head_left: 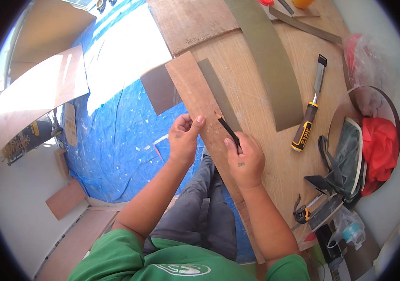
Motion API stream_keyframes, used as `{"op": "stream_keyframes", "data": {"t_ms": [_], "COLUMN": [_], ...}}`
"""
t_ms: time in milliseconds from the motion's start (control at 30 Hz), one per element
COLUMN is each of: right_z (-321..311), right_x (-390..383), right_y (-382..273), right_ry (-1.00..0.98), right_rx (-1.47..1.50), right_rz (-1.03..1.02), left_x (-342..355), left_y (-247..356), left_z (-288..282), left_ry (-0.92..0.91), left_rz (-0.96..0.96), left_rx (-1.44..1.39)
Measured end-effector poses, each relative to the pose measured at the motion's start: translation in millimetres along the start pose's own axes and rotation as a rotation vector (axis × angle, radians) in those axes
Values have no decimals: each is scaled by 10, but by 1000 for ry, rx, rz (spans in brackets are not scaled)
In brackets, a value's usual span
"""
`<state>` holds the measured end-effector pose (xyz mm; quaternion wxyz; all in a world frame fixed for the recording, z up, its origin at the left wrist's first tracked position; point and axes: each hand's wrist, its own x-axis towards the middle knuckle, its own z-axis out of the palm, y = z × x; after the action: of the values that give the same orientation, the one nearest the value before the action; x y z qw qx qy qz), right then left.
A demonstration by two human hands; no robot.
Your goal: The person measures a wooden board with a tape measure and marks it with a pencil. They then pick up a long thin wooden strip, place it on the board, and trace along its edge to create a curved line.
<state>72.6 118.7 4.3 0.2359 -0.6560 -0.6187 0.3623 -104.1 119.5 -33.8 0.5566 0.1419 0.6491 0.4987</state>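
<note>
The right hand [245, 159] is closed around a slim black tool [229, 131], probably a pencil or small blade, whose tip points toward eleven o'clock and touches a long reddish-brown strip of board [195, 91]. The left hand [184, 136] sits just beside it at nine o'clock, fingers curled over the strip's near edge and thumb pressed on its top face, clamping it. The strip lies along the left edge of a wooden tabletop [251, 93], running from eleven o'clock down toward five. A narrow olive strip [218, 91] lies against it on the right, and a wider olive strip [270, 65] lies farther toward one o'clock. At three o'clock from the hands a chisel [308, 112] with a black and yellow handle rests on the table, well apart. A blue tarp [120, 136] covers the floor at nine o'clock.
</note>
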Motion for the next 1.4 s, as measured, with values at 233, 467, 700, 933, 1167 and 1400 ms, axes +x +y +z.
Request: {"op": "stream_keyframes", "data": {"t_ms": [233,467,700,933,1167,1400], "right_z": [5,5,2,8,18,24], "right_x": [0,3,8,4,5,5], "right_y": [7,10,1,7,38,41], "right_ry": [-9,-17,-12,3,23,9], "right_rx": [-6,-24,-32,-20,-9,-20], "right_rz": [-4,2,-16,-25,-49,-31], "left_x": [0,17,-9,-8,-19,1], "left_y": [3,-2,36,57,68,46], "left_z": [0,6,25,28,31,20], "left_ry": [-12,-15,18,-8,-5,-27], "left_rz": [-7,-1,0,17,24,34], "left_rx": [-14,-9,30,35,31,33]}}
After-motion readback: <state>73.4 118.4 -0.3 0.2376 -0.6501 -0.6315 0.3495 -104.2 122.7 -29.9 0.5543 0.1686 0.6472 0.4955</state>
